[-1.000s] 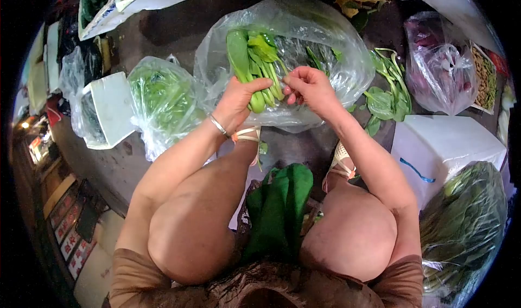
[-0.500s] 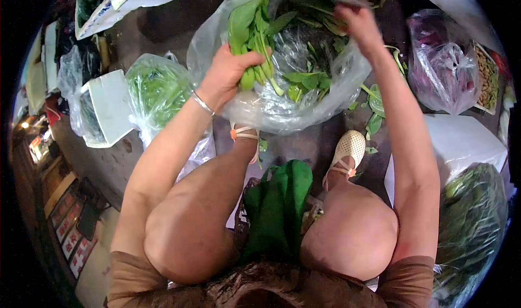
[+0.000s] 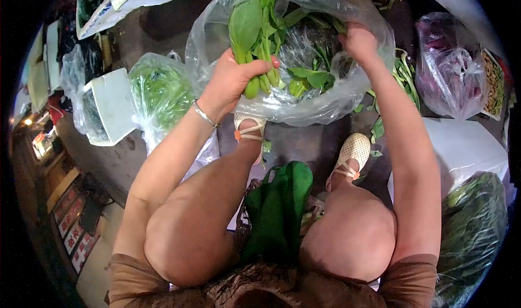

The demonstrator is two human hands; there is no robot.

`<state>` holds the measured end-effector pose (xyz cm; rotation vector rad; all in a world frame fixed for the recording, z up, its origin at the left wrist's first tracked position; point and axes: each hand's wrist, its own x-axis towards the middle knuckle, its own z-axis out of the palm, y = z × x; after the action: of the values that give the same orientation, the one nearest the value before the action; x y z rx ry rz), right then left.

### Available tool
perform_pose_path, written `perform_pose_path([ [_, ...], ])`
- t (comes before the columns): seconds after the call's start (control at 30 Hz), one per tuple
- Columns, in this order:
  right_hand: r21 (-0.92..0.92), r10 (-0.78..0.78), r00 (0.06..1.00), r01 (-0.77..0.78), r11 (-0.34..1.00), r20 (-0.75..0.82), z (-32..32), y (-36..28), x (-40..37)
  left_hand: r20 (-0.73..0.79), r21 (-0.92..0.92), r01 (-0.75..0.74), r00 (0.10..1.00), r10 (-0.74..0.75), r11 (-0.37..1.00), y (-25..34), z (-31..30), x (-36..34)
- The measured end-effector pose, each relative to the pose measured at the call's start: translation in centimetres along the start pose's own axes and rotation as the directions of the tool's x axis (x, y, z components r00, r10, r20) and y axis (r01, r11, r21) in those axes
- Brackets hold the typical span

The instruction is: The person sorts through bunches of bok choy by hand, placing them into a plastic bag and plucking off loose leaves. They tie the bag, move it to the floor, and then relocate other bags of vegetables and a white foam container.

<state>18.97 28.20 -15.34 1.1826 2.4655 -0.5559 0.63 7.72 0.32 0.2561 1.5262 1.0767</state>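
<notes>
While left fingers point(image 3: 259, 67) clamp smooth greens point(image 3: 246, 26), right fingers point(image 3: 350, 36) (closure unclear) are inside the crinkly bag point(image 3: 304, 113).

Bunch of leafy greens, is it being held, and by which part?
The left hand holds the leafy greens by their stalks, near the base ends. Whether the right hand holds anything cannot be told.

Dark floor point(image 3: 309, 141) | loose greens point(image 3: 407, 83) | purple-filled bag point(image 3: 451, 83) | white box point(image 3: 111, 108)

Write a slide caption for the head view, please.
Left hand holds leafy greens; right hand reaches into a plastic bag.
</notes>
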Motion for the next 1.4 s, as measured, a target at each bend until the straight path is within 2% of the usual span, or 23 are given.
perform_pose_path([
  [0.1,0.046,0.034,0.999,-0.033,0.998,-0.018,-1.2,-0.3,-0.8,0.055,-0.037,0.015,0.998,-0.013,0.999,-0.3,0.2,0.0],
  [0.17,-0.205,-0.2,0.972,0.173,0.963,-0.119,-1.0,-0.7,-1.7,0.006,-0.034,-0.027,1.0,0.027,0.999,-0.2,0.5,0.1],
  [0.2,-0.246,-0.207,0.966,0.166,0.955,-0.152,-0.6,-1.3,-2.6,0.007,-0.036,-0.027,1.0,0.027,0.999,-0.1,0.5,0.1],
  [0.3,-0.133,-0.159,0.939,0.123,0.983,-0.306,1.3,-2.6,-5.2,0.03,-0.042,-0.074,0.997,0.075,0.996,0.1,0.1,0.2],
  [0.37,-0.155,-0.131,0.967,0.098,0.983,-0.219,1.1,-2.6,-5.0,-0.007,0.006,-0.135,0.991,0.135,0.991,0.2,-0.1,0.3],
  [0.47,0.08,-0.059,0.997,0.063,0.995,-0.054,0.1,-1.3,-4.3,-0.031,0.044,-0.183,0.982,0.184,0.982,0.5,-0.7,0.4],
  [0.5,0.493,-0.135,0.989,0.084,0.866,0.068,-0.5,-0.4,-4.2,-0.032,0.043,-0.183,0.982,0.184,0.982,0.4,-1.0,0.6],
  [0.53,0.813,-0.25,0.957,0.027,0.581,0.147,-2.6,-0.7,-4.5,-0.038,0.045,-0.167,0.985,0.169,0.985,0.2,-1.4,0.8],
  [0.57,0.894,-0.196,0.931,-0.213,0.394,0.308,-4.5,-0.6,-6.1,-0.043,0.048,-0.152,0.987,0.154,0.987,0.0,-1.6,1.0],
  [0.63,0.913,-0.254,0.88,-0.407,0.031,0.401,-6.7,-0.8,-8.2,-0.056,0.042,-0.129,0.99,0.132,0.991,-0.1,-2.0,1.1],
  [0.73,0.907,-0.274,0.868,-0.419,0.045,0.415,-6.9,-1.3,-8.7,-0.058,0.053,-0.108,0.992,0.111,0.993,-0.4,-2.1,1.3],
  [0.77,0.913,-0.2,0.9,-0.345,0.218,0.387,-7.2,-1.3,-9.4,-0.05,0.068,-0.104,0.993,0.108,0.992,-0.5,-2.1,1.3],
  [0.83,0.935,-0.315,0.898,-0.347,-0.076,0.307,-7.6,-1.0,-10.6,-0.017,0.051,-0.086,0.996,0.087,0.995,-0.2,-2.2,1.2],
  [0.87,0.933,-0.315,0.896,-0.352,-0.073,0.313,-7.5,-0.9,-10.8,0.012,0.029,-0.067,0.998,0.066,0.997,-0.2,-2.1,0.9],
  [0.93,0.944,-0.396,0.883,-0.132,0.303,0.251,-7.8,-0.6,-10.5,0.001,0.023,-0.068,0.998,0.068,0.997,-0.2,-1.9,0.7],
  [0.97,0.906,-0.288,0.937,-0.063,0.419,0.198,-7.1,-0.4,-10.5,-0.009,0.025,-0.061,0.998,0.061,0.998,0.0,-1.8,0.7],
  [1.03,0.953,-0.292,0.913,-0.302,-0.011,0.286,-8.7,-0.1,-12.1,0.001,0.023,-0.07,0.998,0.07,0.997,0.4,-1.7,0.8],
  [1.1,0.933,-0.218,0.954,-0.257,-0.252,0.204,-10.2,-0.5,-13.3,0.0,0.012,-0.05,0.999,0.05,0.999,0.0,-1.6,0.0],
  [1.13,0.976,-0.212,0.958,-0.21,-0.058,0.193,-9.3,1.1,-12.1,0.017,0.025,-0.044,0.999,0.043,0.999,0.2,-1.5,0.0],
  [1.17,0.978,-0.208,0.961,-0.199,-0.058,0.183,-9.4,1.8,-12.1,0.037,0.042,-0.045,0.998,0.043,0.998,0.7,-1.4,0.2],
  [1.23,0.952,-0.13,0.991,0.014,0.305,0.027,-10.0,2.3,-12.2,0.046,0.036,-0.024,0.999,0.023,0.999,0.8,-1.6,0.3],
  [1.27,0.998,-0.216,0.976,-0.021,0.054,0.032,-10.3,2.8,-12.7,0.057,0.04,-0.019,0.998,0.017,0.999,0.9,-1.8,0.3],
  [1.4,0.999,-0.274,0.962,-0.018,-0.048,0.004,-11.5,3.2,-12.9,0.138,-0.027,0.038,0.99,-0.034,0.999,1.0,-1.3,-0.1],
])
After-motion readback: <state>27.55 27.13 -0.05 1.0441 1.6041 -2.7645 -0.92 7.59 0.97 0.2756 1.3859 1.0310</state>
